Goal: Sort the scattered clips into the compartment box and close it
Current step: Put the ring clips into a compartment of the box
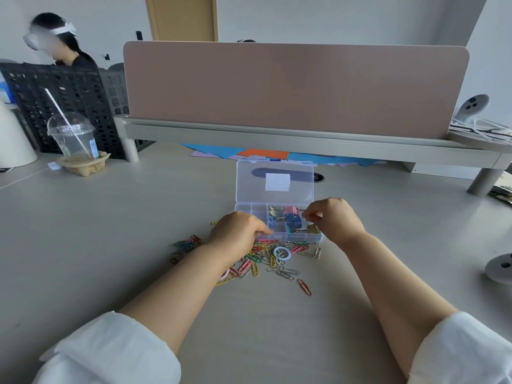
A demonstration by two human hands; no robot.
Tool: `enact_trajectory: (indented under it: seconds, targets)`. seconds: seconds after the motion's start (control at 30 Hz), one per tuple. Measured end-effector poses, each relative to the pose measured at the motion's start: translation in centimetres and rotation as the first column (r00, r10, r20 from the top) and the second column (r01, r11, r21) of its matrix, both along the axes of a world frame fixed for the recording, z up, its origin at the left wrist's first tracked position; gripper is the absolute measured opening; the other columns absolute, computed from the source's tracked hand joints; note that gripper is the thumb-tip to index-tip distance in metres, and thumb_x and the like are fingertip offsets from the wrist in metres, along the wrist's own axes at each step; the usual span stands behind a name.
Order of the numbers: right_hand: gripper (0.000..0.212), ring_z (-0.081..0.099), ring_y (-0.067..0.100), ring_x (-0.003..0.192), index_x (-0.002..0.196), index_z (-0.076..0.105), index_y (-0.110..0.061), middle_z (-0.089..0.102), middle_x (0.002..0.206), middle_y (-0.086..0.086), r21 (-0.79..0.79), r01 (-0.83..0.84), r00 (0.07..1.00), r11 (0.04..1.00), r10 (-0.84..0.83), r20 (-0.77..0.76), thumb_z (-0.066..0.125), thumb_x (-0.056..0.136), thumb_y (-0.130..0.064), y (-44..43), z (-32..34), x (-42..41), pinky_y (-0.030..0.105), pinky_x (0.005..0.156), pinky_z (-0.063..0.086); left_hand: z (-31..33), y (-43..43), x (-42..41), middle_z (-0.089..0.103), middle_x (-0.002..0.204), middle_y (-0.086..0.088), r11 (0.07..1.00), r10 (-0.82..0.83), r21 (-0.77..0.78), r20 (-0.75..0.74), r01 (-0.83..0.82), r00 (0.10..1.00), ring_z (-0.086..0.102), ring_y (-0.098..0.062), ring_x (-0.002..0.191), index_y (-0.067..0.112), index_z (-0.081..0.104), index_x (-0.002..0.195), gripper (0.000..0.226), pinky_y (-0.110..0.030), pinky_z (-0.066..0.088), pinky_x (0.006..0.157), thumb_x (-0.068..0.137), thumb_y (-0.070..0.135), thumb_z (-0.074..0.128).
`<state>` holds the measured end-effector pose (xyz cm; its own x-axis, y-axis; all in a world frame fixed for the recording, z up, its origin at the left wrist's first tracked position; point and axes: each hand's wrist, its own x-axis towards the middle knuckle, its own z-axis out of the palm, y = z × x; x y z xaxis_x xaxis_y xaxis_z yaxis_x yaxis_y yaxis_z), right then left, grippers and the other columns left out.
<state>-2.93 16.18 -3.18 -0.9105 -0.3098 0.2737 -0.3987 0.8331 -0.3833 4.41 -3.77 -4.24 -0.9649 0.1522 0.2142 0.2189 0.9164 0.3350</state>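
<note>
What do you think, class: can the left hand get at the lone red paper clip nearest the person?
Probably yes. The red paper clip lies alone on the table, apart from the pile; the left hand need only draw back, with nothing between.

Compartment box point(249, 189): clear plastic, white label point(277, 182) on lid.
Binder clips point(293, 219): pink, blue, gold, with silver handles.
Paper clips point(257, 261): red, yellow, green, pink, silver.
Ring point(274, 254): white.
Divider panel point(291, 87): dusty pink.
Crates point(55, 101): black, perforated grid.
Paper sheets point(216, 151): blue, orange, lilac.
Sleeves point(110, 353): white.
</note>
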Motion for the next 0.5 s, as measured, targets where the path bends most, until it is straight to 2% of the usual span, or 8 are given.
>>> enact_trajectory:
  seconds: [0.13,0.27,0.33,0.4,0.5]
  targets:
    - [0.034,0.054,0.027,0.101,0.118,0.055,-0.018,0.068,0.102,0.009,0.133,-0.002,1.0,0.991,0.0,0.013,0.052,0.087,-0.005,-0.2,-0.2,0.0,0.034,0.081,0.046,0.1,0.1,0.1,0.064,0.125,-0.008,1.0,-0.002,0.014,0.0,0.002,1.0,0.059,-0.026,0.113,0.022,0.065,0.114,0.037,-0.04,0.049,0.098,0.09,0.0,0.048]
    - [0.031,0.054,0.027,0.1,0.122,0.046,-0.017,0.069,0.101,0.009,0.135,0.027,0.999,0.991,-0.023,-0.028,0.04,0.093,-0.011,-0.4,-0.2,0.2,0.038,0.084,0.046,0.3,0.2,0.2,0.064,0.125,-0.008,1.0,-0.008,0.011,0.007,0.008,1.0,0.06,-0.026,0.113,0.022,0.065,0.115,0.036,-0.039,0.049,0.098,0.09,0.0,0.049]
    - [0.03,0.054,0.028,0.1,0.121,0.047,-0.017,0.07,0.101,0.01,0.133,0.039,0.998,0.99,-0.032,-0.053,0.039,0.093,-0.012,-0.4,-0.1,0.4,0.039,0.085,0.046,0.3,0.2,0.2,0.064,0.125,-0.008,1.0,-0.006,0.007,0.009,0.006,1.0,0.059,-0.026,0.113,0.023,0.064,0.115,0.038,-0.04,0.049,0.098,0.09,-0.001,0.048]
    - [0.029,0.055,0.029,0.099,0.118,0.052,-0.014,0.07,0.1,0.011,0.067,0.025,0.991,0.997,-0.016,-0.132,0.041,0.091,-0.009,-0.6,0.2,0.9,0.04,0.083,0.049,0.3,0.2,0.2,0.063,0.127,-0.007,1.0,-0.014,-0.012,0.01,0.014,1.0,0.058,-0.026,0.114,0.023,0.063,0.117,0.041,-0.041,0.049,0.098,0.089,-0.004,0.047]
    - [0.02,0.061,0.025,0.081,0.1,0.065,-0.01,0.072,0.089,0.01,-0.038,-0.142,0.975,0.989,0.133,-0.18,0.053,0.084,-0.005,-1.3,1.2,2.1,0.038,0.075,0.055,0.6,0.1,0.6,0.062,0.127,-0.006,0.997,-0.071,-0.042,0.01,0.072,0.997,0.058,-0.025,0.114,0.019,0.062,0.119,0.042,-0.041,0.047,0.099,0.089,-0.006,0.045]
